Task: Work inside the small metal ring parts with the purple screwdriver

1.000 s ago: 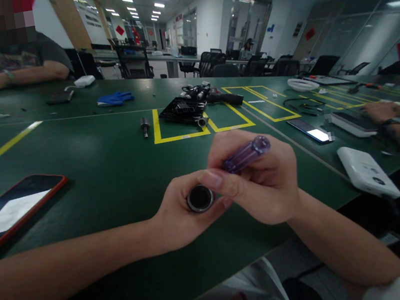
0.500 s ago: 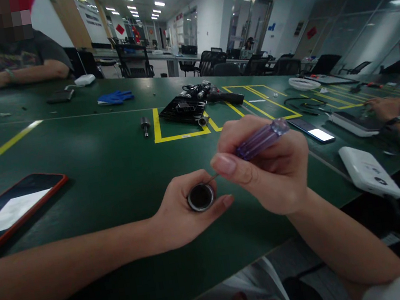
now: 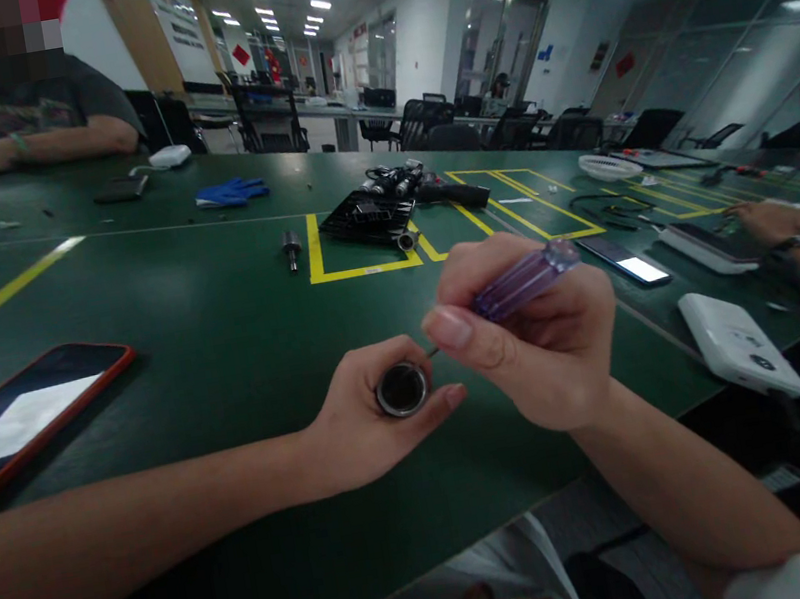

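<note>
My left hand [image 3: 365, 416] is wrapped round a dark cylinder [image 3: 402, 389] with a silver rim, its round opening facing up toward the camera. To the right, my right hand [image 3: 535, 339] grips a screwdriver [image 3: 519, 286] by its clear purple handle. The thin metal shaft points down and left from my fingertips to the edge of the cylinder beside my left index finger. Whether its tip touches the cylinder cannot be made out. Both hands are above the green table [image 3: 229, 367].
An orange-edged phone [image 3: 38, 412] lies at the left. Farther back are a small metal part [image 3: 291, 252], a blue glove [image 3: 231, 193] and black parts with cables [image 3: 385, 206]. A white device [image 3: 741, 344] and another phone [image 3: 626, 261] lie right, near another person's hand [image 3: 767, 221].
The cylinder has tilted slightly in my left hand, and its rim sits a little higher. My right hand has barely moved. The person across the table has brought their hands together.
</note>
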A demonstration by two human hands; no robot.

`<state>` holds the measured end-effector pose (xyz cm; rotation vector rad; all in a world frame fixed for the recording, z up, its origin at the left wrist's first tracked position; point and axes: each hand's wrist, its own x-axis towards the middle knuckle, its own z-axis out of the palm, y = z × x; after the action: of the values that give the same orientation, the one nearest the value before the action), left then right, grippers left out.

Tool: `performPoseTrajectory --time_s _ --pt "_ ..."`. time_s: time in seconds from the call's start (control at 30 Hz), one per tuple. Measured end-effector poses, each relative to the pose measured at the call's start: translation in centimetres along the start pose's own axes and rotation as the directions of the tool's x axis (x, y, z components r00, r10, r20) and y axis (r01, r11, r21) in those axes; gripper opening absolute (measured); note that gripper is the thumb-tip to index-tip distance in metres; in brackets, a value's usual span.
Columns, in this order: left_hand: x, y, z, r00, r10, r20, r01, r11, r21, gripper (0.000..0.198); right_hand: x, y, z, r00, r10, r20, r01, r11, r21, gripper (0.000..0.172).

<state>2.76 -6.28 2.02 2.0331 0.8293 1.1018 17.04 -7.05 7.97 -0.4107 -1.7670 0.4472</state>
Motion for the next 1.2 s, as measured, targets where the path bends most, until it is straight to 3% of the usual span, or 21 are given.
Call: performPoseTrajectory --time_s 0.13,0.3,0.43,0.63,0.73,1.03,1.1,1.2 --pt "0.3 -0.6 -0.2 0.998 0.068 0.005 -0.068 0.996 0.062 0.022 -0.3 0.2 0.1 0.992 0.051 -0.119 -0.061 0.995 -0.083 0.015" --pt "0.8 -1.5 -0.5 0.988 0.154 -0.03 -0.148 0.98 0.13 0.022 -1.2 1.0 0.3 0.99 0.058 -0.128 -0.078 0.985 -0.155 0.015" --pt "0.9 -1.8 -0.5 0.979 0.201 -0.031 -0.194 0.969 0.154 0.022 -1.8 1.6 0.5 0.987 0.023 -0.159 -0.04 0.994 -0.104 0.012" --pt "0.9 -1.9 -0.5 0.98 0.2 -0.003 -0.196 0.965 0.176 0.023 -2.1 1.8 0.7 0.997 -0.042 -0.068 0.044 0.999 0.025 0.011" --pt "0.9 -1.9 -0.5 0.981 0.195 -0.014 -0.189 0.965 0.184 0.023 -2.1 1.8 0.5 0.994 -0.033 -0.106 0.038 0.998 0.05 0.011" --pt "0.9 -1.9 -0.6 0.964 0.265 -0.024 -0.256 0.948 0.19 0.022 -2.4 1.4 0.4 0.998 -0.052 -0.042 0.048 0.996 -0.082 0.012" --pt "0.8 -1.8 -0.6 0.968 0.249 -0.021 -0.239 0.948 0.208 0.021 -2.5 1.6 0.5 0.998 -0.012 -0.058 0.005 0.993 -0.118 0.011" --pt "0.7 -1.5 -0.5 0.978 0.206 -0.034 -0.192 0.95 0.246 0.021 -2.7 2.2 0.7 0.978 0.097 -0.182 -0.114 0.99 -0.085 0.013"
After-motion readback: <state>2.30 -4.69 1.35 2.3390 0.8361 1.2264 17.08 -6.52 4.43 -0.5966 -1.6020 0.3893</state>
